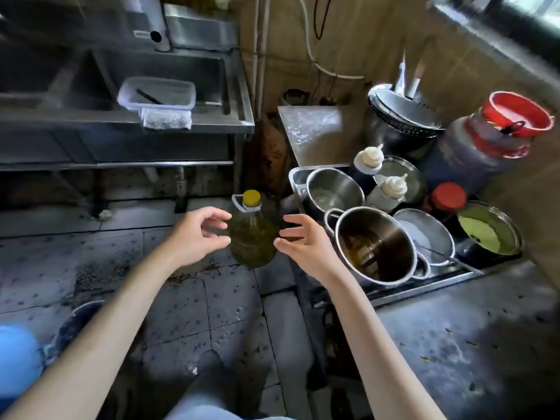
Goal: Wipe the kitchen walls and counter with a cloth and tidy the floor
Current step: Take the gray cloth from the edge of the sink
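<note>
Our left hand [198, 234] and right hand [303, 242] reach out on either side of the oil bottle [253, 234], fingers spread and loosely bent, grasping nothing; the left fingertips lie at the bottle's edge, though we cannot tell whether they touch it; the right hand sits just beside its other flank.

The bottle stands upright on the tiled floor [194, 304], filled with dark greenish liquid, with a yellow cap [251, 197] and a white handle ring; we can read no label or writing on it, nor on anything nearby.

Right of the bottle, a low metal shelf [424, 287] is crowded: a steel pot [375, 245] with brown liquid nearest, a steel bowl [333, 189] behind it, two squeeze bottles [391, 189], a strainer [424, 237], a pan of green paste [488, 234], and a large jar with a red lid [485, 147].

Left of and behind the bottle stands a steel sink unit [127, 116]; a clear plastic tub [156, 92] rests on its rim, and a pale cloth [166, 119] hangs just under the tub.

Dark grime streaks the floor left of the bottle.
</note>
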Demonstrator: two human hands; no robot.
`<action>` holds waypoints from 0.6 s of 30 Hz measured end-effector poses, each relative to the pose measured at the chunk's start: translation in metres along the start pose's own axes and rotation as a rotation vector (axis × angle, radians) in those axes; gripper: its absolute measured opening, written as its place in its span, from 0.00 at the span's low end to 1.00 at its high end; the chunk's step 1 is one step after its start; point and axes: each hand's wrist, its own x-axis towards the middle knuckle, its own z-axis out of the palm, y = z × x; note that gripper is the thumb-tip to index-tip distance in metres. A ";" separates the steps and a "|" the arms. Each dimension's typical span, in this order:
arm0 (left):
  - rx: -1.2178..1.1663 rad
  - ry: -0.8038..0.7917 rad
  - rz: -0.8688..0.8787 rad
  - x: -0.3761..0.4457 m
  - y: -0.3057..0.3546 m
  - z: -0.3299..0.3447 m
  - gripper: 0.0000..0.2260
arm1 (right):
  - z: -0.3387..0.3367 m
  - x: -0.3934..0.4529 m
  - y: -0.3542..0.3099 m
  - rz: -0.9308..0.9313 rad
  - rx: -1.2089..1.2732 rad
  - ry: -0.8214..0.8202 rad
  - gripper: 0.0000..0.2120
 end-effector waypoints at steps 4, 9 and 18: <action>-0.003 0.086 -0.046 0.012 -0.017 -0.047 0.17 | 0.032 0.039 -0.027 -0.001 -0.048 -0.069 0.24; 0.013 0.164 -0.121 0.025 -0.052 -0.106 0.16 | 0.079 0.090 -0.054 -0.031 -0.080 -0.185 0.26; -0.023 0.317 -0.233 0.052 -0.077 -0.180 0.15 | 0.142 0.179 -0.105 -0.164 -0.239 -0.341 0.27</action>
